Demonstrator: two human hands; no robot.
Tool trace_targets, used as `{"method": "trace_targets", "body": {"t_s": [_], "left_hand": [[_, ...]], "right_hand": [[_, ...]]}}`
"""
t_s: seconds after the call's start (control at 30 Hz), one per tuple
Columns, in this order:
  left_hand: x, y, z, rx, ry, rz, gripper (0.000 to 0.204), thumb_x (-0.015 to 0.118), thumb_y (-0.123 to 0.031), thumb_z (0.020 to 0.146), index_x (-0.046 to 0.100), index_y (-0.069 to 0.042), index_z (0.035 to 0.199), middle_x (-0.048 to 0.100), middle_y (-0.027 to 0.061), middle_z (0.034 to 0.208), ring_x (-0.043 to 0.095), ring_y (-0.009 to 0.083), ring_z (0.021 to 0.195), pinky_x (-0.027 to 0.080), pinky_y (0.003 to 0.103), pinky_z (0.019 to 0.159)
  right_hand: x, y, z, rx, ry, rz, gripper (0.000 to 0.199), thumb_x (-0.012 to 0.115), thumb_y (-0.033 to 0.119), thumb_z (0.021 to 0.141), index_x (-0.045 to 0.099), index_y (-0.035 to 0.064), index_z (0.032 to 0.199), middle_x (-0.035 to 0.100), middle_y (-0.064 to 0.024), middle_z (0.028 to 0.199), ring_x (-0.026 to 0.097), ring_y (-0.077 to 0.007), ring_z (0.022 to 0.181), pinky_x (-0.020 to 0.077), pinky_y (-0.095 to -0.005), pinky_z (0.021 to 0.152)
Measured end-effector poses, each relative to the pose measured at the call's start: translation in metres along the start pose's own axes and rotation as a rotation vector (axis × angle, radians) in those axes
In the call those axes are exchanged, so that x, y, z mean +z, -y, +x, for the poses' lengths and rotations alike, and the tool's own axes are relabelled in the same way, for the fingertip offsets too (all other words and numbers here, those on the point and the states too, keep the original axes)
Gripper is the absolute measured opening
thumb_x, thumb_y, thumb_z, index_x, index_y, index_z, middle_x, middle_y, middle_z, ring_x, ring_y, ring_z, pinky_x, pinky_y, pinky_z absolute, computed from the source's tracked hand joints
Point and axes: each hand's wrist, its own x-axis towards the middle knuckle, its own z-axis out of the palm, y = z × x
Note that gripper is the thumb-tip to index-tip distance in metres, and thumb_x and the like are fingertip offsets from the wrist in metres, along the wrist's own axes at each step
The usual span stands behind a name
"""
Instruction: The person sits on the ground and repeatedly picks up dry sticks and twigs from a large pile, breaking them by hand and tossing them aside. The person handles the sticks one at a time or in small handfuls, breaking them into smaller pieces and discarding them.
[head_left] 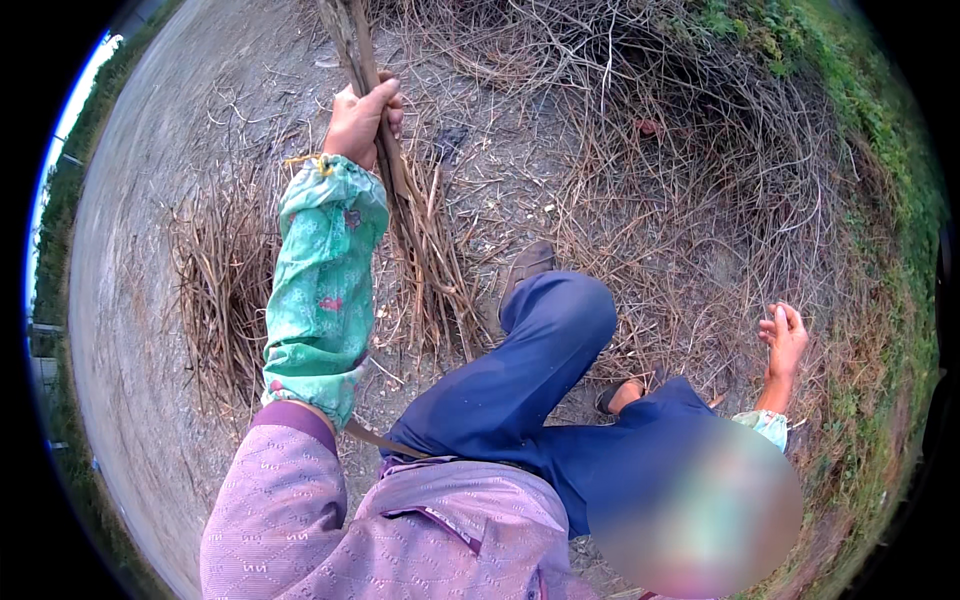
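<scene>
My left hand (365, 120), raised ahead of me at the end of a green patterned sleeve, has its fingers wrapped round a bundle of brown sticks (412, 215). The upper ends run out past the top edge, and thinner stems fan out at the bottom near the ground. Out to the right, my right hand (785, 342) hangs above dry twigs with its fingers loosely bent and apart. Nothing shows in it. A blurred patch hides most of that arm.
Another heap of cut sticks (225, 290) lies on the ground left of my sleeve. A large tangle of dry brushwood (700, 130) spreads at the upper right, with green plants (880, 170) behind. My bent leg (520, 350) and shoe (530, 262) are between the piles.
</scene>
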Motion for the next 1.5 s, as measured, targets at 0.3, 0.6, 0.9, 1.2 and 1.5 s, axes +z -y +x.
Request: {"method": "trace_targets", "body": {"t_s": [0.3,0.6,0.9,1.2,1.5], "left_hand": [[-0.110,0.380,-0.147,-0.675,-0.334,1.307,0.056,0.078,-0.035,0.079,0.060,0.005,0.114,0.065,0.0259,0.116,0.062,0.0401,0.113,0.049,0.046,0.098],[-0.150,0.413,-0.063,-0.779,0.249,1.823,0.036,0.066,-0.034,0.090,0.068,-0.003,0.108,0.071,0.0147,0.097,0.070,0.0267,0.086,0.054,0.038,0.076],[0.073,0.175,0.005,-0.342,0.288,0.717,0.045,0.053,-0.035,0.102,0.053,-0.004,0.135,0.066,0.0127,0.117,0.064,0.0190,0.106,0.052,0.033,0.086],[0.370,0.116,-0.085,-0.137,0.768,-0.023,0.036,0.044,-0.022,0.107,0.048,0.002,0.135,0.059,0.0105,0.119,0.059,0.0157,0.101,0.050,0.029,0.090],[0.377,0.140,-0.092,-0.669,0.827,-0.464,0.033,0.043,-0.019,0.106,0.049,0.001,0.132,0.059,0.0126,0.117,0.057,0.0175,0.101,0.050,0.030,0.089]], "right_hand": [[-0.129,-0.319,-0.124,0.670,-0.227,0.083,0.028,0.063,0.031,0.095,0.065,0.0047,0.101,0.069,-0.0140,0.096,0.069,-0.0277,0.080,0.0574,-0.0393,0.064],[-0.017,-0.367,-0.306,1.049,-0.191,-0.489,0.038,0.067,0.036,0.086,0.068,0.0020,0.102,0.069,-0.0205,0.099,0.068,-0.0354,0.089,0.0561,-0.0431,0.075],[0.010,-0.441,-0.354,1.163,-0.255,-0.691,0.049,0.072,0.041,0.077,0.070,-0.0007,0.103,0.069,-0.0269,0.102,0.067,-0.0430,0.098,0.0549,-0.0469,0.087],[0.016,-0.454,-0.248,1.220,-0.065,-0.419,0.055,0.077,0.044,0.078,0.070,-0.0061,0.100,0.072,-0.0218,0.090,0.071,-0.0342,0.087,0.0529,-0.0445,0.073],[0.052,-0.362,-0.236,0.846,-0.442,0.669,0.016,0.072,0.013,0.083,0.065,0.0021,0.093,0.061,-0.0041,0.068,0.059,-0.0133,0.059,0.0461,-0.0297,0.051]]}}
